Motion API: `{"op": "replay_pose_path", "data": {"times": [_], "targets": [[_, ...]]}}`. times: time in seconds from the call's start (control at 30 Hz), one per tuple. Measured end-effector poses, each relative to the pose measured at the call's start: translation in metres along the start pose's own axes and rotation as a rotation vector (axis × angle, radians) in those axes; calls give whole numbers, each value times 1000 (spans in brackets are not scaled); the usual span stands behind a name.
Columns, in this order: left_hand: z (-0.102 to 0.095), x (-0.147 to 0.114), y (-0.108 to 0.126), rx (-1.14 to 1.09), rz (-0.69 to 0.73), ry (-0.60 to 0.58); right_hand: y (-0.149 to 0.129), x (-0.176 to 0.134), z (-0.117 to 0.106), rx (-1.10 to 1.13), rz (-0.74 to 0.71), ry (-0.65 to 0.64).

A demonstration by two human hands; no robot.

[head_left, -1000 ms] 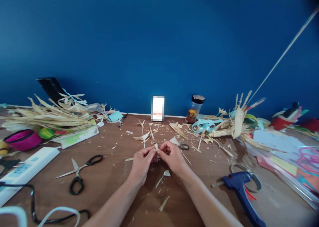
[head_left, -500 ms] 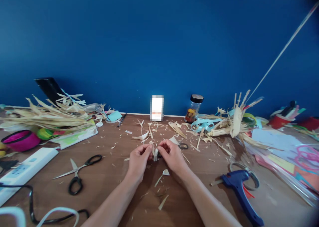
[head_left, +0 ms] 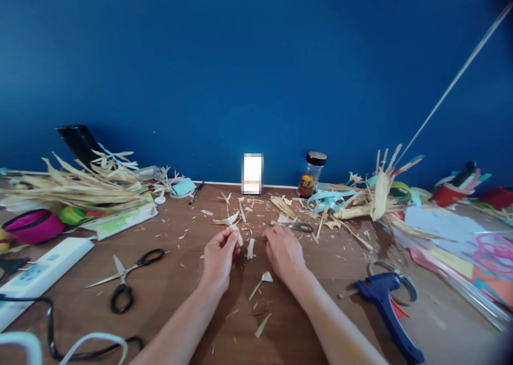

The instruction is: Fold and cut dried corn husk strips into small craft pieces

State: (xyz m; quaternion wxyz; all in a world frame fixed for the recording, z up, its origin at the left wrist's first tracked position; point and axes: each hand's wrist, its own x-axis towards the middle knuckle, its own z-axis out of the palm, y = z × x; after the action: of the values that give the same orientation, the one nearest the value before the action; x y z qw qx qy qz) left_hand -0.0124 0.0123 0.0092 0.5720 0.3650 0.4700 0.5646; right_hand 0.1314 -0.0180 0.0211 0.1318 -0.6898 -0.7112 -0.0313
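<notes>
My left hand (head_left: 219, 259) is closed in a pinch on a small pale strip of dried corn husk (head_left: 238, 238), whose end pokes out past the fingertips. My right hand (head_left: 284, 251) lies low over the table, palm down, fingers slightly bent and loosely spread, with nothing visible in its grip. Just beyond its fingers is a small pair of dark-handled scissors (head_left: 303, 227); whether the fingers touch it I cannot tell. Between the hands a short, folded whitish piece (head_left: 250, 248) stands or lies on the table. Loose husk scraps surround both hands.
Open black-handled scissors (head_left: 122, 273) and a white power strip (head_left: 44, 271) lie left. A blue glue gun (head_left: 388, 306) rests right. Husk bundles (head_left: 96, 186) are piled at the back left, more at the right. A black-lidded jar (head_left: 311, 175) stands by the blue wall.
My right hand has come away from my left and opened, moving right. The small scissors have shifted slightly away and right. The whitish piece between the hands is now uncovered.
</notes>
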Motion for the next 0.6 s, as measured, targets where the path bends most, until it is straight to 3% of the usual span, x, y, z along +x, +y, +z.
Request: {"op": "replay_pose_path", "data": {"times": [0.17, 0.6], "targets": [[0, -1, -1, 7, -16, -19, -8, 5, 8, -21, -257, -11], [-1, -1, -1, 12, -20, -18, -2, 4, 5, -33, -100, 5]]}}
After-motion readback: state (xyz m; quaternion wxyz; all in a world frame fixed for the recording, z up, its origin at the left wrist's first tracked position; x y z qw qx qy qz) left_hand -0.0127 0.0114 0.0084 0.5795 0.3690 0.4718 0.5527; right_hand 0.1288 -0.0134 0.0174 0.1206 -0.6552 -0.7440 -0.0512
